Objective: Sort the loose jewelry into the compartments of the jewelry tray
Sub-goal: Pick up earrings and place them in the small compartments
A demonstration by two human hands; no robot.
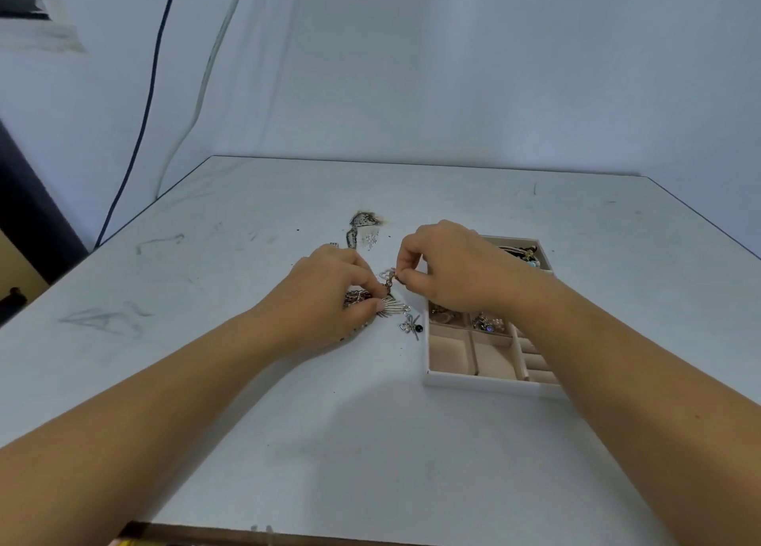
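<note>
Left grip [329, 294], right grip [449, 269] on chain [388, 285]

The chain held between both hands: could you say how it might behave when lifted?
Probably floppy: the chain drapes loosely between the left hand and right hand. Its fan-shaped pendant would likely dangle and swing. The bunched links by the left hand may snag.

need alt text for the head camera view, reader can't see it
The left hand and right hand each pinch one chain piece with a fan-shaped pendant, over a white table. A partly filled jewelry tray sits under the right forearm, and a small bow charm lies loose beside it.
</note>
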